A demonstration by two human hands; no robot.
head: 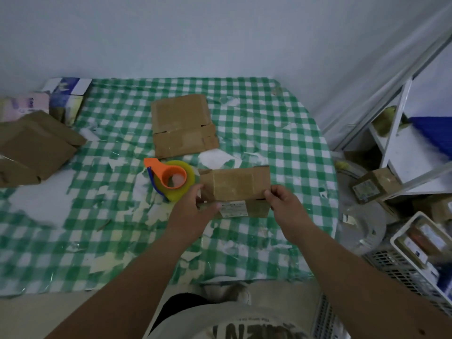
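A person stands at a table covered with a worn green-and-white checked cloth (269, 113). Both hands hold a small brown cardboard box (236, 184) just above the table's near right part. The left hand (195, 211) grips its left end, fingers curled round the edge and thumb along the front. The right hand (285, 204) pinches its right end. Just left of the box lies a yellow roll of tape on an orange dispenser (172, 178). A flattened brown cardboard sheet (182, 126) lies farther back.
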